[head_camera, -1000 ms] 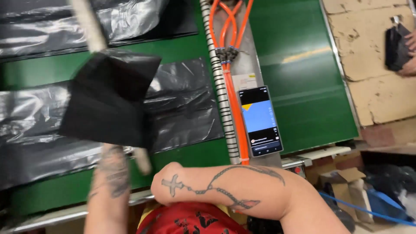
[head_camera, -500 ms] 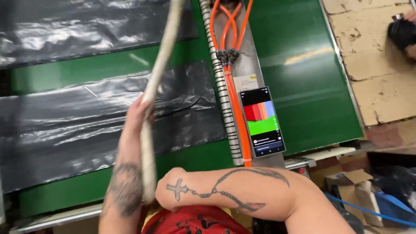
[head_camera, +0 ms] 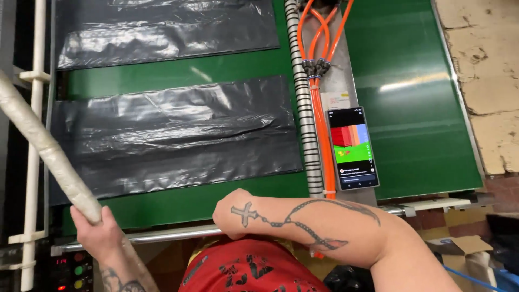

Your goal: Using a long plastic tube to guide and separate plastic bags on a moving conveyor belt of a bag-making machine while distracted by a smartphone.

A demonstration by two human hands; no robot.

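Swung leftward since the earlier frame, the pale pole [head_camera: 46,148] now slants left of the black plastic sheet [head_camera: 173,138], left hand [head_camera: 97,235] clamped on its lower end. It looks stiff and light. Right hand [head_camera: 230,216] seems tucked in; grip unclear.

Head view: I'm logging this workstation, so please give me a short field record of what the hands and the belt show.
left hand: gripping the lower end of a long off-white wrapped stick, slanting up to the left
right hand: fist tucked in over the belt's near edge, holding nothing visible
green conveyor belt: two flat black plastic bags lying on it
centre rail: orange hoses, lit smartphone
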